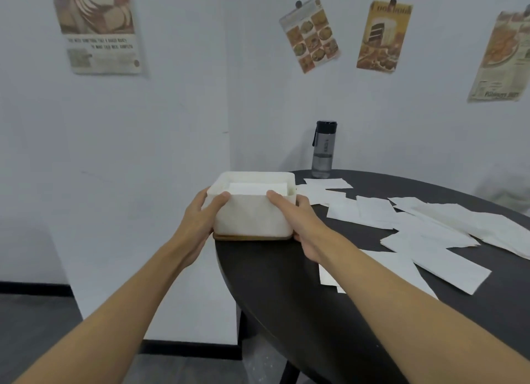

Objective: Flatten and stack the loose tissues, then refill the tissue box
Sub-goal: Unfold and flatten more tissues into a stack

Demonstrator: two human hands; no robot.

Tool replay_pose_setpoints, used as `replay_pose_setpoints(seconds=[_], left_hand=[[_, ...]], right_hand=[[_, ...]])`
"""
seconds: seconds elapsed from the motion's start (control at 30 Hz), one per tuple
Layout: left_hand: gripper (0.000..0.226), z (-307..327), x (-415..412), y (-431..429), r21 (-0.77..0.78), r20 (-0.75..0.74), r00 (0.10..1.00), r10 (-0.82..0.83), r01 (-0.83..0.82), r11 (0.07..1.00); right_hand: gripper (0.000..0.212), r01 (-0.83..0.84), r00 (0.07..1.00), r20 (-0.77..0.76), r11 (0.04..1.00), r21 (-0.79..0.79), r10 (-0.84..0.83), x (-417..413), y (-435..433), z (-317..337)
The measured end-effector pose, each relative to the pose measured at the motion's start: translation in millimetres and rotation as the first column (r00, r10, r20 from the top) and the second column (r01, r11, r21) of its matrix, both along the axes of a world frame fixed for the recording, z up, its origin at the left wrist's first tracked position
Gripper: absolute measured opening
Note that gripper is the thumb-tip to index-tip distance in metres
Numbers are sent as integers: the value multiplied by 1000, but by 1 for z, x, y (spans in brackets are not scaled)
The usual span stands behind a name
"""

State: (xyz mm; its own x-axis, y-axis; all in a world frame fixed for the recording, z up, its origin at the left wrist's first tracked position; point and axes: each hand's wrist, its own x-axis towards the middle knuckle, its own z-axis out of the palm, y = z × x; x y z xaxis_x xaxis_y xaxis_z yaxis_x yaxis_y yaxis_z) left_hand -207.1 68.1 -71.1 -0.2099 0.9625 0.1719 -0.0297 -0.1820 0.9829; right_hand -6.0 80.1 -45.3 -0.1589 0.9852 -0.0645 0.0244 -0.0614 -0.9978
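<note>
A white tissue box (253, 215) stands upside down on its brown wooden lid (252, 236) at the left edge of the round black table (286, 283). Its open top shows a stack of white tissues (255, 188) inside. My left hand (205, 214) grips the box's left side with the thumb on the front wall. My right hand (295, 215) grips its right side, thumb along the front rim. Several loose flat tissues (430, 225) lie spread over the table to the right.
A dark water bottle (324, 149) stands at the table's far edge by the wall. The box sits partly over the table's left edge, with grey floor (34, 326) below. Posters (311, 35) hang on the white walls.
</note>
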Motion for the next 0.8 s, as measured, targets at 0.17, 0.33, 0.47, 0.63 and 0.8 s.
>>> replay_pose_setpoints(seconds=[0.17,0.33,0.47,0.63,0.8], left_hand=[[60,8,13,-10,76,-287,941,181,-166,983],[40,22,68,-38,485,-639,642,423,-90,870],[34,16,100,-33,502,-788,386,479,-47,863],[38,7,113,-23,402,-839,398,372,-7,915],[29,8,92,-12,397,-821,449,353,5,918]], right_hand=[[77,73,990,112,993,89,-83,4,-6,5],[56,-31,895,439,967,251,-85,62,-27,17],[37,-102,596,780,945,312,-193,125,-45,-2],[36,-141,569,799,933,330,-197,145,-54,-19],[56,-44,746,620,911,410,-242,127,-30,-10]])
